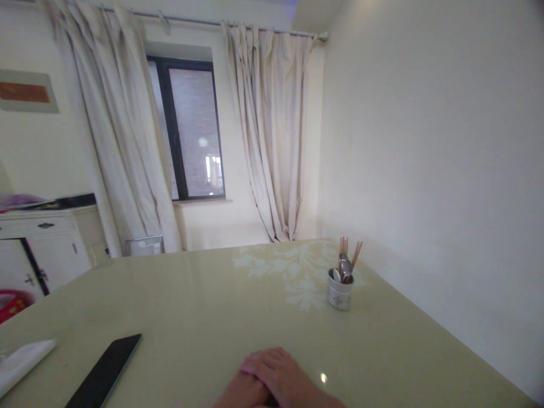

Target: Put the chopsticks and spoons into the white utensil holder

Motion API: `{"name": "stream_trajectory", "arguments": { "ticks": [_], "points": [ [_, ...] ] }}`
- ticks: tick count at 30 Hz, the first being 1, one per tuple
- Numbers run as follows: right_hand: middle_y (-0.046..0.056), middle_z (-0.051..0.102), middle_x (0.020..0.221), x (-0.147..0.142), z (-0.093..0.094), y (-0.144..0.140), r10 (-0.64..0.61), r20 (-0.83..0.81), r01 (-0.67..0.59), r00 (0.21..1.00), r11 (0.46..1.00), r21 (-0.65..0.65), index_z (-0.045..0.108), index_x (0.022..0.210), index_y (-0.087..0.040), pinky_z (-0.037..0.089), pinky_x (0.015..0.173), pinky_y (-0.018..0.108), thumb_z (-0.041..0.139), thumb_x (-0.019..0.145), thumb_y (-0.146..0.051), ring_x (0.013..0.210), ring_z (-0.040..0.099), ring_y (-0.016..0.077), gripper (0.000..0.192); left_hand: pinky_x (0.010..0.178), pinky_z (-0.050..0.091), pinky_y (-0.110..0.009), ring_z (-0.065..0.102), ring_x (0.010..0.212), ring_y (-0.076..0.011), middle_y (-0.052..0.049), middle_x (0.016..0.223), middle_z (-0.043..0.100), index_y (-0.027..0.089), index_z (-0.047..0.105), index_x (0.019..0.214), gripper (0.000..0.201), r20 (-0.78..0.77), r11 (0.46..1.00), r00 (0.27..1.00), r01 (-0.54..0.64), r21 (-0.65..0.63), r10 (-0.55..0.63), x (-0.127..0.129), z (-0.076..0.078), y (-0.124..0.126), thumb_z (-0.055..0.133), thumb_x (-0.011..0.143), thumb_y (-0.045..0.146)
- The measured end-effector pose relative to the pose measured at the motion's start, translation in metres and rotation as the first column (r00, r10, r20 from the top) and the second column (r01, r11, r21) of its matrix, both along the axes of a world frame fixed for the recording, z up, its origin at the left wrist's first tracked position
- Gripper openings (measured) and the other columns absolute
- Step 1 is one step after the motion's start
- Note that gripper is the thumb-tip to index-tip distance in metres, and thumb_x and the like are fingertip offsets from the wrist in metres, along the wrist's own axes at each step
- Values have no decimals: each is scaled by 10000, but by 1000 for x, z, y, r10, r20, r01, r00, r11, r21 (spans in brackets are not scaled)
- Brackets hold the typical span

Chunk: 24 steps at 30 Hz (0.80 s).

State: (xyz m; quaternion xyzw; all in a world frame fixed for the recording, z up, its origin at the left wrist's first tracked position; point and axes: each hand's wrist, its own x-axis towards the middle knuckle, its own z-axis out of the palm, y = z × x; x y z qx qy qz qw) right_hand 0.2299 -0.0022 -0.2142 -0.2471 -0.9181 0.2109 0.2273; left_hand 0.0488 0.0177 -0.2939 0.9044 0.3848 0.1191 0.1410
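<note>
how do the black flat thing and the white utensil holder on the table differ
The black flat thing lies flat, while the white utensil holder stands upright. The flat thing has a plain dark top; the holder is pale with small dark marks on its side. The flat thing runs past the picture's bottom edge; the holder is fully within it. Both rest on the table.

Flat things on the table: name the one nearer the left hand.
The black slab, lying between the left hand and the white slab, which lies farther left.
</note>
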Motion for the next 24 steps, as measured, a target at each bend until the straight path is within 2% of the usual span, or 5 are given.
{"name": "stream_trajectory", "arguments": {
  "ticks": [7, 11, 16, 21, 24],
  "points": [
    [29, 679, 1441, -7, -27, 14, -43, 24, 42, 999, 999, 35, 561, 1439, -343, 395, 1157, 349, 414, 1086, -566, 1331, 607, 222, 443, 976, 551, -397, 675, 1066, -289, -112, 1226, 757, 268, 711, 1301, 383, -11, 1000, 1000, 14, 10, -14, -3, -11, 6, 519, 975, 323],
    [8, 705, 1406, -10, -39, 19, -55, 22, 53, 998, 995, 80, 576, 1421, -353, 420, 1129, 325, 423, 1057, -634, 1282, 644, 217, 484, 967, 565, -403, 678, 1086, -300, -77, 1204, 779, 324, 711, 1315, 409, -39, 998, 999, 10, 57, -8, -4, -16, 10, 571, 931, 318],
    [8, 699, 1416, -10, -41, 19, -32, 9, 32, 999, 997, 77, 553, 1448, -375, 433, 1124, 341, 448, 1011, -698, 1282, 647, 235, 553, 946, 597, -387, 708, 1097, -301, -80, 1245, 782, 340, 708, 1349, 444, 32, 991, 999, 33, 126, -37, -12, -10, 8, 573, 926, 326],
    [17, 699, 1414, -10, -40, 19, -39, -8, 40, 999, 997, 72, 564, 1440, -364, 428, 1139, 337, 416, 1051, -646, 1292, 641, 228, 502, 956, 589, -379, 716, 1073, -294, -53, 1221, 793, 361, 702, 1359, 475, 59, 997, 998, 24, 69, -28, -8, 0, 2, 583, 903, 297],
    [14, 704, 1405, -10, -42, 21, -54, 18, 52, 998, 995, 86, 576, 1427, -363, 440, 1127, 336, 461, 1050, -622, 1263, 654, 230, 472, 942, 592, -365, 718, 1058, -284, -52, 1193, 801, 362, 704, 1354, 480, 64, 998, 998, 21, 61, -25, -7, -3, 4, 583, 895, 291]
  ]
}}
